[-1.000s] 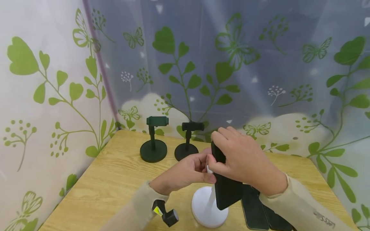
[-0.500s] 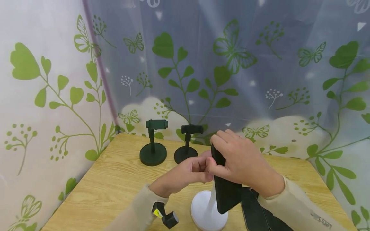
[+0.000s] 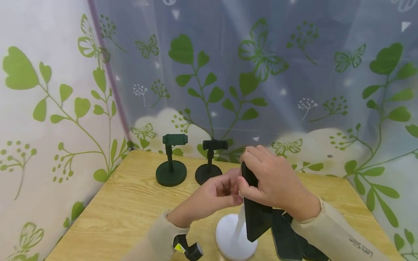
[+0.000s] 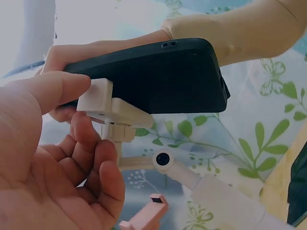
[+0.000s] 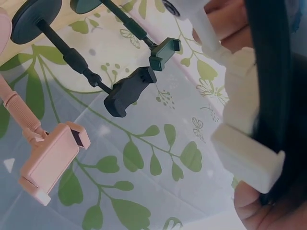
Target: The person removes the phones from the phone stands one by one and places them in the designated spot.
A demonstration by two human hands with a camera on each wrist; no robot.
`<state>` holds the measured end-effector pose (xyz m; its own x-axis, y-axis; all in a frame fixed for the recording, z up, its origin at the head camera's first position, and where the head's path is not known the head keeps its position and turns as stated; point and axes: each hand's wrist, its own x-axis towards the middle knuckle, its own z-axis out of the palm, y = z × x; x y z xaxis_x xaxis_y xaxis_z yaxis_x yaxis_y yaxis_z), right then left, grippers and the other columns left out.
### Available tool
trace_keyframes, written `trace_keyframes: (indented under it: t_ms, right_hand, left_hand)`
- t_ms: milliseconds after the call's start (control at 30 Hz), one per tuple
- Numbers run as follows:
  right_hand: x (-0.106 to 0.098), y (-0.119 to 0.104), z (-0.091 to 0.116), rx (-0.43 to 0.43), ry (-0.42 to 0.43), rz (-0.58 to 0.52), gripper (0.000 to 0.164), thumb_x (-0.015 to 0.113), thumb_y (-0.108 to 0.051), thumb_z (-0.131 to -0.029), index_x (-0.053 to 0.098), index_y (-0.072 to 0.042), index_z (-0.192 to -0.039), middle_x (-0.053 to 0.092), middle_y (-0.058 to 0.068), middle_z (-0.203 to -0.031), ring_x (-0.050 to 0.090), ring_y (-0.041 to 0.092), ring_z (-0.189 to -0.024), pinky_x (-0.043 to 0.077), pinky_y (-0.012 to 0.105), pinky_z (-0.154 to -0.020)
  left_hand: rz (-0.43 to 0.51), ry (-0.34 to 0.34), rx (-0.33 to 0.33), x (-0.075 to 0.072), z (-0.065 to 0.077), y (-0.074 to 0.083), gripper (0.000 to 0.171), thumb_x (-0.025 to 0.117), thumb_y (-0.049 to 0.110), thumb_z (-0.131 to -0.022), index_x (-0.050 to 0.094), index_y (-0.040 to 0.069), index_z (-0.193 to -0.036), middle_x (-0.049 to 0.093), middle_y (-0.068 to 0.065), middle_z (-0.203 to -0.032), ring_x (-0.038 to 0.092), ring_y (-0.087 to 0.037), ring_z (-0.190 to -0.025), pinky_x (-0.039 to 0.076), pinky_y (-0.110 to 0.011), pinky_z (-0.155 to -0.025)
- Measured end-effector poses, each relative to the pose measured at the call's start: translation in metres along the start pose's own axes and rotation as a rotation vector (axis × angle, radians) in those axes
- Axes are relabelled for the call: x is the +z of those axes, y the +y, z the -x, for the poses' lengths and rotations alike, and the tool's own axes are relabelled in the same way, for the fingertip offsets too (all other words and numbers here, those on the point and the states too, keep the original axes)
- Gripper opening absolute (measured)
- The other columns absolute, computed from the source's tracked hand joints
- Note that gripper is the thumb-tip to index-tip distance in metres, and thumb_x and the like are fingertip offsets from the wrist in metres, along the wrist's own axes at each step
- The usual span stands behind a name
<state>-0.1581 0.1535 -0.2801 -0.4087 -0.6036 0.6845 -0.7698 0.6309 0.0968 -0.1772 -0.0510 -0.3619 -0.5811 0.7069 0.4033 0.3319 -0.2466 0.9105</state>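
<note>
My right hand (image 3: 277,183) grips the stiff, slick black slab phone (image 3: 256,214) edgewise while my left hand (image 3: 213,195) pinches the white plastic stand's clamp (image 4: 103,105)

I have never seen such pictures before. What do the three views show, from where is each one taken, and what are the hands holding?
A person works with bare hands and wears three cameras: one on the head, one on each wrist. In the head view, the right hand grips a black phone set in the clamp of a white stand. The left hand holds that clamp, seen close in the left wrist view. On the wooden table stand a green stand and a black stand.
</note>
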Motion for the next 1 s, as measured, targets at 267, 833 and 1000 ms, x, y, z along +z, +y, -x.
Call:
trace_keyframes:
  t_ms: [267, 833, 1000]
  right_hand:
    - [0.002, -0.002, 0.001, -0.041, 0.048, 0.0, 0.021, 0.049, -0.03, -0.092, 0.055, -0.01, -0.091, 0.051, 0.0, -0.082, 0.042, 0.015, -0.068, 0.032, 0.025, -0.051]
    - [-0.016, -0.016, 0.002, -0.173, 0.381, -0.068, 0.036, 0.048, -0.033, -0.102, 0.064, -0.003, -0.09, 0.067, 0.01, -0.095, 0.062, 0.026, -0.08, 0.047, 0.032, -0.051]
    - [-0.017, -0.016, 0.013, -0.269, 0.678, -0.087, 0.041, 0.055, -0.036, -0.101, 0.059, 0.0, -0.081, 0.055, 0.009, -0.067, 0.045, 0.025, -0.056, 0.038, 0.036, -0.047]
  left_hand:
    - [-0.275, 0.161, -0.056, 0.006, 0.007, 0.011, 0.016, 0.072, 0.023, -0.098, 0.059, 0.014, -0.096, 0.055, 0.001, -0.087, 0.053, -0.012, -0.079, 0.046, -0.025, -0.07]
    - [-0.442, 0.302, 0.001, 0.027, 0.006, 0.018, 0.019, 0.076, 0.025, -0.095, 0.06, 0.014, -0.096, 0.057, 0.006, -0.08, 0.056, -0.016, -0.074, 0.046, -0.025, -0.064]
    - [-0.451, 0.296, -0.02, 0.029, 0.006, 0.019, 0.021, 0.077, 0.027, -0.095, 0.059, 0.014, -0.098, 0.057, 0.006, -0.08, 0.054, -0.011, -0.074, 0.046, -0.025, -0.064]
